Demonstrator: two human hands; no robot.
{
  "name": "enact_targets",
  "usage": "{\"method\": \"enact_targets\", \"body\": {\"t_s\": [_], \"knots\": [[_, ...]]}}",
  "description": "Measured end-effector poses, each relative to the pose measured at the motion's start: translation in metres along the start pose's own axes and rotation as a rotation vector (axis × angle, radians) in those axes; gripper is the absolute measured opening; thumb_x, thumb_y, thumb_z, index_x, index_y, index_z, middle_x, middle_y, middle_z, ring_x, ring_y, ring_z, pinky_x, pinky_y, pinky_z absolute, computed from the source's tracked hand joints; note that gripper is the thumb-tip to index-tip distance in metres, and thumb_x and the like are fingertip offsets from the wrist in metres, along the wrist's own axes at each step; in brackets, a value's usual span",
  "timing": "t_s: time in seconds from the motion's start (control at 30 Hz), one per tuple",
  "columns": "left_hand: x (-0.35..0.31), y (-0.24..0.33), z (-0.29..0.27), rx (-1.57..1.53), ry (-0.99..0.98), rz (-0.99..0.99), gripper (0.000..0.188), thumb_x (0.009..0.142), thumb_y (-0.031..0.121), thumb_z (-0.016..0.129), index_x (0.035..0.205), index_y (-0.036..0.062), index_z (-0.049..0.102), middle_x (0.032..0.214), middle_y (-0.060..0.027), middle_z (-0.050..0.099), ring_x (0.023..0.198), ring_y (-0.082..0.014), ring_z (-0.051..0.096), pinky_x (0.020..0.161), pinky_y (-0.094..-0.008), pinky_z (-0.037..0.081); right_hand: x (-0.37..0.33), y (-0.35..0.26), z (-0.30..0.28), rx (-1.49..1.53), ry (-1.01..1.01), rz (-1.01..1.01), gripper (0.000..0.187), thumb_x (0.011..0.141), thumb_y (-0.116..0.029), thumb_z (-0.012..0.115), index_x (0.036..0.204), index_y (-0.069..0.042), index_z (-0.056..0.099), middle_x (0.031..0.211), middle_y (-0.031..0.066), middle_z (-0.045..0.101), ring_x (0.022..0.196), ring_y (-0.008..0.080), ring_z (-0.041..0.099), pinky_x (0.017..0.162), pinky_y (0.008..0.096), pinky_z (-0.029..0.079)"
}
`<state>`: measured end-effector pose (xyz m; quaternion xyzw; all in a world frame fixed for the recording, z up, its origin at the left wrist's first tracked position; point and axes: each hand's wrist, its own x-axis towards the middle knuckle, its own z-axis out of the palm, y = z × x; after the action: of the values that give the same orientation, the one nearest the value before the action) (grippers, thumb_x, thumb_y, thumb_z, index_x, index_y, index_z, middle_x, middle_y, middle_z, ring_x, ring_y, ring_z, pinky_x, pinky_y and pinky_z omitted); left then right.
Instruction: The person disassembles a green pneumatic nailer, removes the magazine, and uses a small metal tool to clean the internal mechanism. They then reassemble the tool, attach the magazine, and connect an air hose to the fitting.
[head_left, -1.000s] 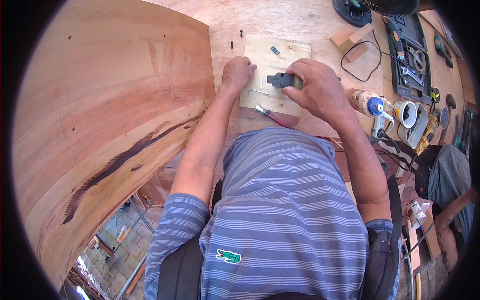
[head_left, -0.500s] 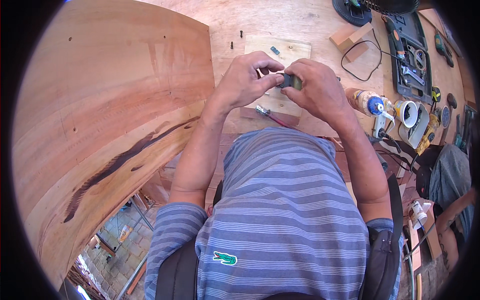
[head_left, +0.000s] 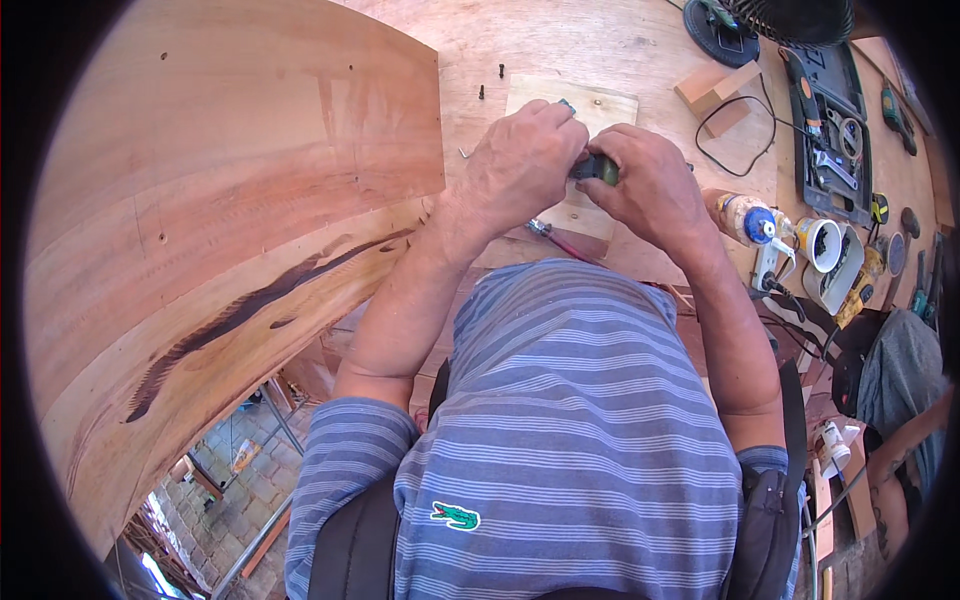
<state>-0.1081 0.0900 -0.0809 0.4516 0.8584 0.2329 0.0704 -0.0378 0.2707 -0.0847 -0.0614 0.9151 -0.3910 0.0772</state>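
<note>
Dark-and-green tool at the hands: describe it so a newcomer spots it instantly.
Start at the large wooden panel on the left; right of it, on the bench, lies a pale thin board. Over that board the right hand holds the dark-and-green tool, dark end toward the left hand. Unlike the red, metal-tipped piece lying nearer the person, it's blocky and gripped.
</note>
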Motion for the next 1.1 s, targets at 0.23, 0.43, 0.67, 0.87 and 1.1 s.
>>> {"method": "enact_targets", "body": {"t_s": [0.23, 0.43, 0.67, 0.87, 1.1], "knots": [[-0.003, 0.009, -0.004, 0.028, -0.003, 0.018, 0.008, 0.084, 0.001, 0.07, 0.085, 0.0014, 0.062, 0.087, -0.0139, 0.061, 0.085, -0.034, 0.062, 0.074, -0.0435, 0.052, 0.0, 0.001, 0.0, 0.017, 0.002, 0.009, 0.023, 0.079, -0.019, 0.078, 0.093, -0.002, 0.072, 0.093, 0.0149, 0.068, 0.091, 0.0354, 0.067, 0.082, 0.0461, 0.054], [-0.015, 0.002, -0.006, -0.422, 0.054, -0.318, 0.023, 0.086, 0.001, 0.073, 0.109, -0.0006, 0.07, 0.104, -0.0117, 0.068, 0.088, -0.0223, 0.068, 0.072, -0.0323, 0.056, 0.001, 0.005, 0.002, 0.021, 0.034, 0.003, 0.025, 0.08, -0.021, 0.076, 0.096, -0.002, 0.073, 0.096, 0.0151, 0.069, 0.092, 0.0356, 0.068, 0.082, 0.0462, 0.054], [-0.027, -0.002, -0.005, -0.593, -0.076, -0.35, 0.039, 0.085, 0.004, 0.079, 0.122, 0.0006, 0.07, 0.112, -0.0092, 0.07, 0.094, -0.0156, 0.068, 0.078, -0.0282, 0.057, -0.002, 0.006, 0.005, 0.035, 0.038, 0.004, 0.025, 0.081, -0.021, 0.074, 0.097, -0.001, 0.073, 0.098, 0.0148, 0.07, 0.093, 0.035, 0.068, 0.083, 0.0461, 0.054], [-0.029, -0.008, 0.003, -0.49, 0.058, -0.219, 0.036, 0.081, 0.004, 0.082, 0.115, 0.0022, 0.072, 0.108, -0.0104, 0.071, 0.092, -0.0207, 0.069, 0.075, -0.0301, 0.055, -0.001, 0.005, 0.003, 0.022, 0.035, -0.002, 0.025, 0.081, -0.02, 0.074, 0.097, -0.001, 0.073, 0.098, 0.0147, 0.07, 0.093, 0.0351, 0.068, 0.082, 0.0461, 0.054], [-0.022, 0.011, 0.001, -0.089, 0.119, 0.018, 0.019, 0.079, 0.002, 0.076, 0.097, 0.0041, 0.07, 0.087, -0.0093, 0.061, 0.079, -0.0288, 0.061, 0.068, -0.0388, 0.051, 0.003, 0.007, 0.001, 0.015, 0.028, -0.009, 0.024, 0.08, -0.018, 0.074, 0.097, 0.0, 0.072, 0.097, 0.0157, 0.069, 0.094, 0.0359, 0.068, 0.082, 0.0463, 0.054]]}}
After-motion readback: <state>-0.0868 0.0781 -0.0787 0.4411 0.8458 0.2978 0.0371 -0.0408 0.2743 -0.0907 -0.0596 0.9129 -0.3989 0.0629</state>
